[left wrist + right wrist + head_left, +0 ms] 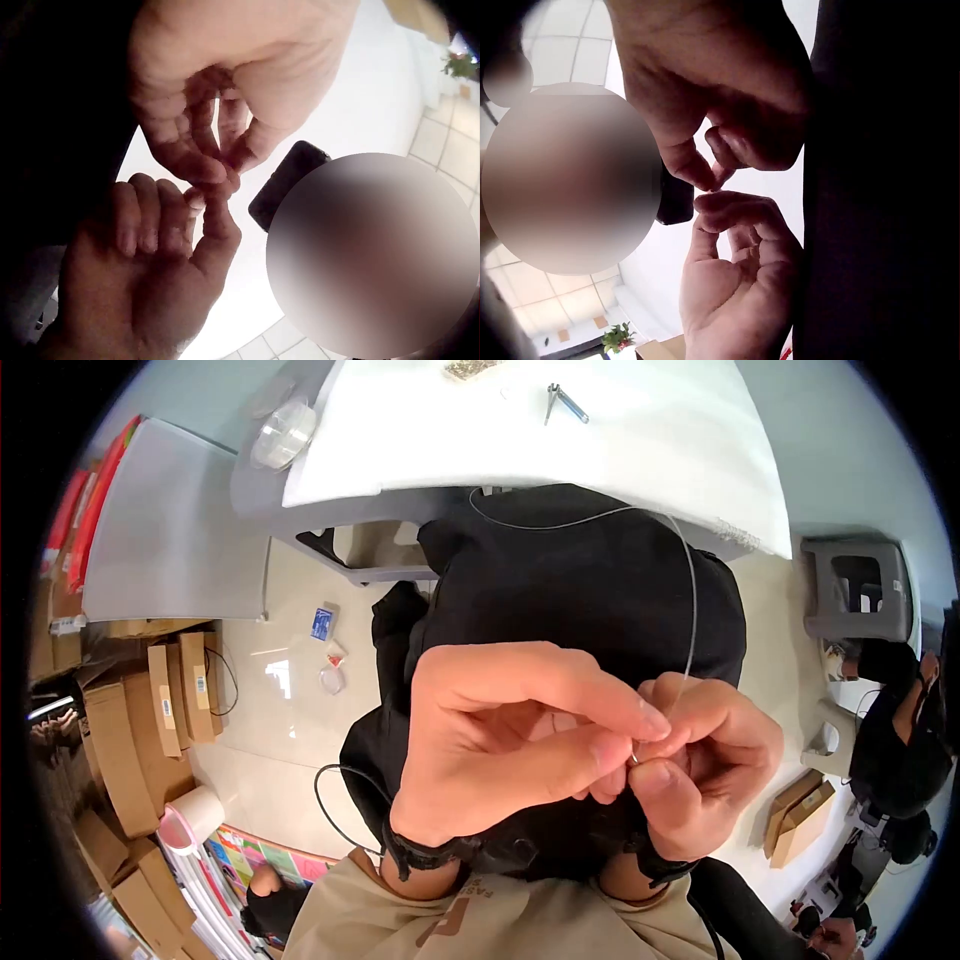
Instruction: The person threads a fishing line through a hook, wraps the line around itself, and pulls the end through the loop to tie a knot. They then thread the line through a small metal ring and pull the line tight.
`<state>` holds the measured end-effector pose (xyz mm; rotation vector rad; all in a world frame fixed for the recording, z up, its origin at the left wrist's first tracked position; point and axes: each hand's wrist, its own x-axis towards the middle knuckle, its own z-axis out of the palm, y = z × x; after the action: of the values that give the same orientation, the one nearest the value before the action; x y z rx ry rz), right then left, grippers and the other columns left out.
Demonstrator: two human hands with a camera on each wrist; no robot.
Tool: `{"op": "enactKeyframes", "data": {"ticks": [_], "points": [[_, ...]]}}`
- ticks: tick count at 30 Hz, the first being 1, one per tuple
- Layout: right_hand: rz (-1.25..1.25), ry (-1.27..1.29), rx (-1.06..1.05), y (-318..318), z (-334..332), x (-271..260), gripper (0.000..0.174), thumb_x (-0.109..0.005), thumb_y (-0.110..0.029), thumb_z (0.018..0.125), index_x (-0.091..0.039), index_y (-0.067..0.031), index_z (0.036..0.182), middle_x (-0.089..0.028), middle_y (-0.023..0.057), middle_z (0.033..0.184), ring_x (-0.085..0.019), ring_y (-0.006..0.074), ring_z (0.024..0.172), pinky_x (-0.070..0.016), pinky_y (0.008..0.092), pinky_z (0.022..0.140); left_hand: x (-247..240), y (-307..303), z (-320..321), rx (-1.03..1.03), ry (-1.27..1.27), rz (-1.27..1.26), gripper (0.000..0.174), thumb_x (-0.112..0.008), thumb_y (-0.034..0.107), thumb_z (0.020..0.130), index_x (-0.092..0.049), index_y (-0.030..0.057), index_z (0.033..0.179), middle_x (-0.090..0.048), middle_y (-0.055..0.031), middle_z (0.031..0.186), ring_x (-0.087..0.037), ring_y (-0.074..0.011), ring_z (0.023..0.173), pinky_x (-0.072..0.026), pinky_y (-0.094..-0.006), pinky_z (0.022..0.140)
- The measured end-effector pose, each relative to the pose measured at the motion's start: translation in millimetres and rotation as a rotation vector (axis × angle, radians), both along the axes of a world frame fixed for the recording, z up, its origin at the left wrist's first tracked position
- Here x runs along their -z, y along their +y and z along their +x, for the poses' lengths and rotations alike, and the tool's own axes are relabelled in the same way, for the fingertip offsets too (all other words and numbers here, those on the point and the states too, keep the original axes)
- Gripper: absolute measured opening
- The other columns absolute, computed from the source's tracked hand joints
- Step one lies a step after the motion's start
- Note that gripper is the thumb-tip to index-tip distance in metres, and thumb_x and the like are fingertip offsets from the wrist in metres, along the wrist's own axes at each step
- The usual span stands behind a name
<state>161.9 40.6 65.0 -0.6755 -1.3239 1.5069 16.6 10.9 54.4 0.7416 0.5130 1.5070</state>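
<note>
In the head view my left hand (500,735) and right hand (715,765) meet above my lap, fingertips together. My right thumb and index finger pinch a small silvery piece (634,759). A thin, clear cord (692,610) rises from the joined fingertips toward the table edge and loops left over the dark cloth. The left thumb and index finger pinch right beside the silvery piece, where the cord enters; I cannot tell exactly what lies between them. Both wrist views show left hand (247,82) and right hand (712,90) tip to tip, the small parts hidden.
A white-covered table (640,450) stands ahead, carrying a nail clipper (567,403) and a tray of small golden bits (470,369). Clear round containers (285,435) sit at its left. Cardboard boxes (120,750) are piled left; a grey stool (858,592) stands right.
</note>
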Motion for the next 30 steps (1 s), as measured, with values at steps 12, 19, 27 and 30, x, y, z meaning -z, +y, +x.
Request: {"op": "enactKeyframes", "data": {"ticks": [12,19,27,30], "points": [[-0.122,0.007,-0.032,2,-7,0,0.009,-0.060,0.009,0.062,-0.058,0.0050,0.070,-0.051,0.0011,0.055,-0.031,0.0013,0.043,-0.0204,0.0186,0.041,5,-1,-1,-0.056,-0.112,0.045,0.023,-0.045,-0.015,0.068,-0.062,-0.0086,0.082,-0.058,-0.0117,0.069,-0.055,-0.0135,0.055,-0.0408,-0.0212,0.051],[-0.088,0.053,-0.090,7,-3,3,0.009,-0.059,0.009,0.064,-0.058,0.0047,0.071,-0.051,0.0008,0.055,-0.030,0.0009,0.044,-0.0200,0.0183,0.041,6,1,-8,0.013,0.042,0.113,0.013,-0.055,0.005,0.073,-0.059,-0.0054,0.079,-0.055,-0.0172,0.076,-0.056,-0.0226,0.059,-0.0484,-0.0295,0.056],[-0.080,0.031,-0.107,6,0,3,0.013,-0.064,-0.001,0.067,-0.052,0.0033,0.069,-0.047,0.0032,0.054,-0.034,0.0053,0.045,-0.0236,0.0188,0.042,2,0,-10,0.099,-0.027,0.045,0.025,-0.054,0.016,0.078,-0.060,-0.0080,0.081,-0.055,-0.0197,0.079,-0.056,-0.0259,0.065,-0.0497,-0.0326,0.058],[-0.081,0.014,-0.111,7,1,2,0.015,-0.065,-0.003,0.068,-0.051,0.0031,0.068,-0.046,0.0038,0.054,-0.035,0.0060,0.045,-0.0242,0.0190,0.042,4,2,-12,0.119,0.031,0.109,0.023,-0.055,0.015,0.079,-0.060,-0.0077,0.081,-0.056,-0.0194,0.079,-0.056,-0.0250,0.065,-0.0497,-0.0321,0.058]]}}
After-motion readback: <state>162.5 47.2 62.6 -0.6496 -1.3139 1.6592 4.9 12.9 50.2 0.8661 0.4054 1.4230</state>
